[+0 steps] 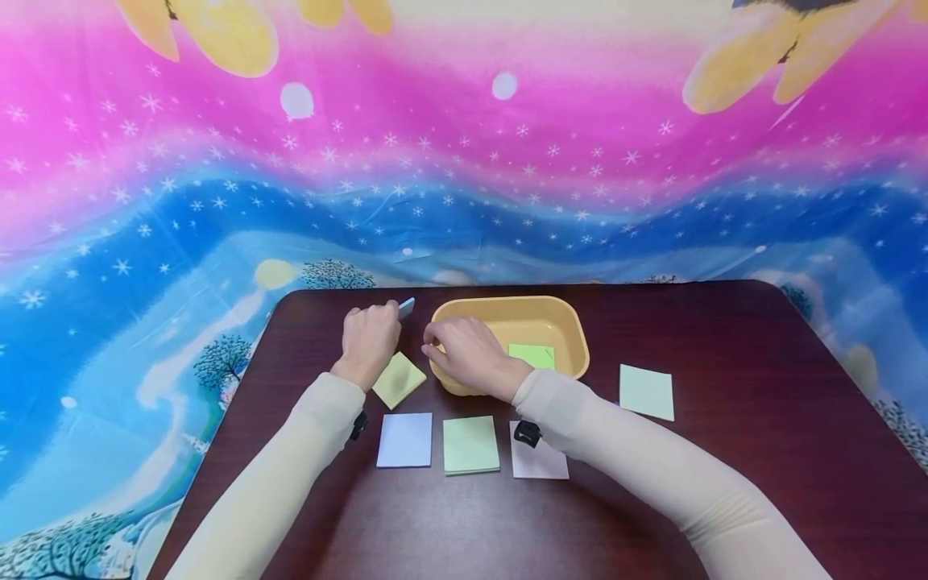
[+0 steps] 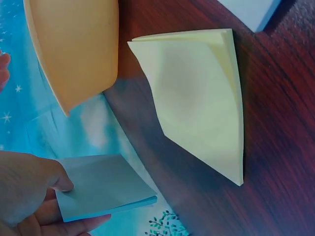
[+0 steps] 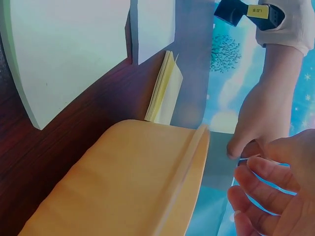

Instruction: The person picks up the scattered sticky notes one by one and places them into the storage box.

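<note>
Your left fingers (image 2: pixel 76 225) pinch the blue pad (image 2: pixel 103 182) at one end, probably leaving the rest free; your right fingers (image 3: pixel 268 183) hold nothing.

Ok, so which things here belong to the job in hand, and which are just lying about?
Apparently in the job:
turquoise pad, held in the left hand
tan tub, near the right hand
bright green paper, inside the tub

Apparently just lying on the table, in neither hand:
yellow pad
lavender pad
pale green pad
pale pink pad
mint pad
</note>
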Available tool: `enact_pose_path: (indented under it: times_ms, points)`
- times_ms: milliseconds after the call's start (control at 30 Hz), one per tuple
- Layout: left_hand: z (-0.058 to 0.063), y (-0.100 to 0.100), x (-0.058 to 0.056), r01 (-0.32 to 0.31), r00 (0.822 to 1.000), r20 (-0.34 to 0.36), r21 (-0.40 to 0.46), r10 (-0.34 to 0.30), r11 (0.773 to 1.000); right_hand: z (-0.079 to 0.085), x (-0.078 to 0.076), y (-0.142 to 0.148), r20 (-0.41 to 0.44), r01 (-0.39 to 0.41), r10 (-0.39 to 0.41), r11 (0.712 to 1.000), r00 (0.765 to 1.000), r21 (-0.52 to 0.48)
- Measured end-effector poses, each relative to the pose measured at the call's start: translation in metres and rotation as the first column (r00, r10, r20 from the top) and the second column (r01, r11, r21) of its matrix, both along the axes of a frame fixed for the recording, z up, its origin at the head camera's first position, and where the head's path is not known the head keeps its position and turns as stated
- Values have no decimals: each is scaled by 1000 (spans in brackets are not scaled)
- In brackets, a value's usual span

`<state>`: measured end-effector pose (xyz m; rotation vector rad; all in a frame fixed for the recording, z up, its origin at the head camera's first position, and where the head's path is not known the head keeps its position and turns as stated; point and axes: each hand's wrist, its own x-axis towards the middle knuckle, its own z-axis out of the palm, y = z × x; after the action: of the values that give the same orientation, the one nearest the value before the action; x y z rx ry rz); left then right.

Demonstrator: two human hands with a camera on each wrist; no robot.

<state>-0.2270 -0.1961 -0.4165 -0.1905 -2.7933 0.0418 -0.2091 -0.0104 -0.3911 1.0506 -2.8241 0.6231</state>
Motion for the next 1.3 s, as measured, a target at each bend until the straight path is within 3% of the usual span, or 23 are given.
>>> enact_pose_path:
  times_ms: [567, 900, 1300]
  points:
    - [13, 3, 14, 36, 999, -28, -57, -38, 998, 1, -1, 6, 3, 20, -19, 999, 1000, -38]
    - [17, 0, 21, 44, 995, -90, -61, -50, 997, 4, -3, 8, -19, 20, -21, 999, 1000, -46]
    - [28, 0, 28, 69, 992, -103, -44, -73, 997, 9, -2, 8, -23, 14, -15, 999, 1000, -44]
